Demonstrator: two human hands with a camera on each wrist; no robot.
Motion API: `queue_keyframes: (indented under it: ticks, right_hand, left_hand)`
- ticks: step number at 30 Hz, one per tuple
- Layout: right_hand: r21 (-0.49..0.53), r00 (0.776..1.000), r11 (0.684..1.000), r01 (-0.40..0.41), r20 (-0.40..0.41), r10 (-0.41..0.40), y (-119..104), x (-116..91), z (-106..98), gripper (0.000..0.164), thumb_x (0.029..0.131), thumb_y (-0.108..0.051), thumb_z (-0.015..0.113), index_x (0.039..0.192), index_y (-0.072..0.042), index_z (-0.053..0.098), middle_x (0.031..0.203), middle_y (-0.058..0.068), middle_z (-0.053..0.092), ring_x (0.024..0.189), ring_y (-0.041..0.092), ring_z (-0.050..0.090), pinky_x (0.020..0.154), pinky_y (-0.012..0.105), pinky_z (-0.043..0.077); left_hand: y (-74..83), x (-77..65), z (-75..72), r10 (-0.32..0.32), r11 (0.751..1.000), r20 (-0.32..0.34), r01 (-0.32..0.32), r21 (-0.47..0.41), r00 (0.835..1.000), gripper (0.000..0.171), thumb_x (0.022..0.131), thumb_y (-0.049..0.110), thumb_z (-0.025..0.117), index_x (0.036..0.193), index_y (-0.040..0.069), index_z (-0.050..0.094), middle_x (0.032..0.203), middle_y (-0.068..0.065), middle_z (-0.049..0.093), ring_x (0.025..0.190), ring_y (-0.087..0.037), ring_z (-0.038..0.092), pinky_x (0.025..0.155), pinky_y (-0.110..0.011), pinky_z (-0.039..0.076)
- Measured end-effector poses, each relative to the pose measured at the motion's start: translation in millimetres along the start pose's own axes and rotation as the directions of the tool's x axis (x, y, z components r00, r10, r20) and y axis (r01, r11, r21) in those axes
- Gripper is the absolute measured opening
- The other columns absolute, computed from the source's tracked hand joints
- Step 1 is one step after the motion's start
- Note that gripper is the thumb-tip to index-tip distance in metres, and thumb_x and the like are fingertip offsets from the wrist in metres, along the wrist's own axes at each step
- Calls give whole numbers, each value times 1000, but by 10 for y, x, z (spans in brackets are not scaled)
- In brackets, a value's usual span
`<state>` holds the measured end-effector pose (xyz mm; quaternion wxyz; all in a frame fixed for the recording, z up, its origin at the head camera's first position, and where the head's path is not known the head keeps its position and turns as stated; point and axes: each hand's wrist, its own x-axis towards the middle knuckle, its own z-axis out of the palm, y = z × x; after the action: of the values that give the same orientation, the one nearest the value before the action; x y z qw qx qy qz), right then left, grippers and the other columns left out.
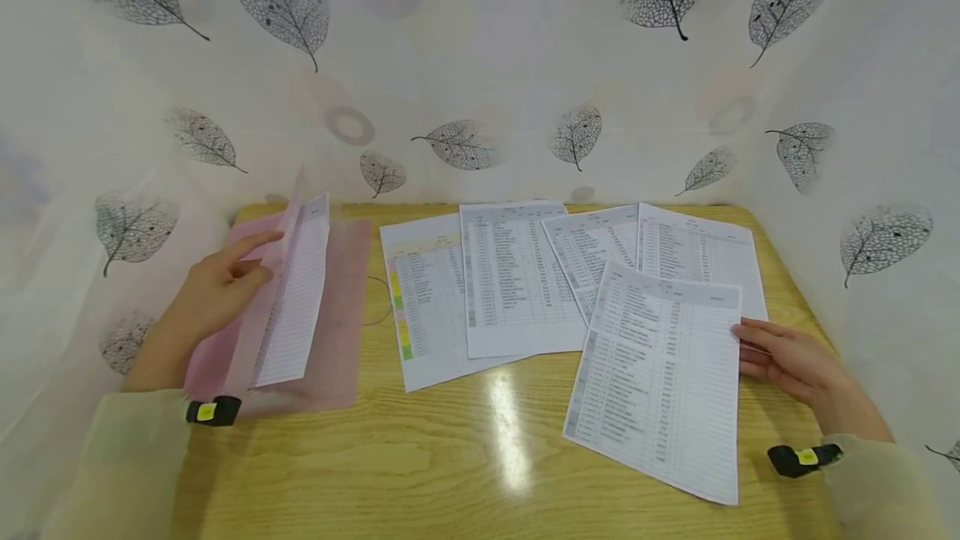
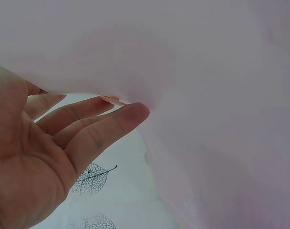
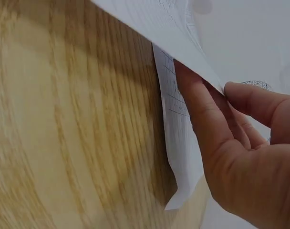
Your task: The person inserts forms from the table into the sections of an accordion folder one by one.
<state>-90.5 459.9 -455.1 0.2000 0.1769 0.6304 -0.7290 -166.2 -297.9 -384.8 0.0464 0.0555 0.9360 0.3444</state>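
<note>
At the left, a pink translucent folder [image 1: 345, 315] lies with its cover raised. My left hand [image 1: 217, 282] pinches the edge of that cover; in the left wrist view the pink plastic [image 2: 221, 95] bends at the fingertips. A printed white sheet [image 1: 300, 298] stands tilted against the inner side of the cover. On the right side, my right hand [image 1: 795, 361] holds another printed sheet [image 1: 660, 382] by its right edge, thumb on one face and fingers beneath, as the right wrist view shows. The held sheet tilts above the table and overlaps other papers.
Several printed sheets lie along the back of the wooden table [image 1: 420, 457]: one with coloured cells [image 1: 427, 307], a second beside it [image 1: 517, 282], a partly covered one [image 1: 592, 248] and one at the far right [image 1: 697, 248]. A leaf-patterned curtain [image 1: 510, 65] surrounds the table.
</note>
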Motion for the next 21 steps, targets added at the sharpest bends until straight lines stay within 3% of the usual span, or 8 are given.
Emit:
queue_keyframes:
  ticks: [2, 5, 7, 10, 14, 21]
  right_hand:
    - [-104, 1000, 995, -9, -18, 8, -8, 5, 44, 23, 111, -15, 53, 127, -19, 69, 97, -7, 77, 86, 12, 77, 75, 31, 64]
    - [-265, 998, 963, -51, -42, 41, -35, 11, 113, 61, 109, -20, 58, 162, -2, 32, 98, -13, 75, 87, 10, 77, 78, 31, 63]
    - [-339, 996, 937, -83, -48, 71, -51, 16, 152, 85, 108, -21, 60, 164, 11, 4, 98, -16, 73, 89, 8, 76, 80, 30, 63]
    - [-357, 993, 927, -114, -62, 99, -62, 20, 188, 79, 107, -17, 62, 162, 14, 14, 97, -14, 74, 89, 7, 75, 79, 28, 63]
    - [-262, 992, 958, -118, -79, 101, -50, 27, 222, 59, 106, -14, 63, 150, 9, 32, 94, -8, 76, 83, 10, 76, 75, 29, 63]
    - [-85, 998, 995, -53, -33, 50, -48, 68, 277, 58, 108, -11, 58, 152, 3, 23, 98, -5, 76, 88, 11, 76, 76, 28, 63]
  left_hand:
    - [0, -3, -2, -1, 1000, -2, 1, 1, 1000, 54, 111, 28, 45, 163, 18, 40, 161, -34, 39, 131, -59, 54, 97, -70, 47]
    - [-4, -4, -3, -9, 1000, -3, 9, 3, 1000, 54, 111, 28, 45, 164, 19, 40, 162, -34, 38, 131, -59, 53, 97, -70, 47]
    - [-9, -4, -3, -14, 1000, -1, 14, 4, 1000, 54, 111, 29, 45, 164, 20, 39, 163, -33, 37, 131, -59, 53, 97, -70, 47]
    - [-16, -3, -1, -21, 1000, 2, 21, 0, 1000, 55, 111, 29, 44, 165, 21, 38, 165, -32, 35, 131, -58, 53, 98, -71, 47]
    - [-21, -3, 1, -20, 1000, 3, 20, -2, 1000, 55, 111, 29, 45, 165, 21, 38, 165, -32, 34, 131, -58, 53, 98, -71, 47]
    - [-17, 4, -4, 2, 1000, -16, -2, 2, 1000, 54, 110, 27, 46, 163, 21, 41, 162, -34, 39, 128, -56, 56, 94, -65, 48]
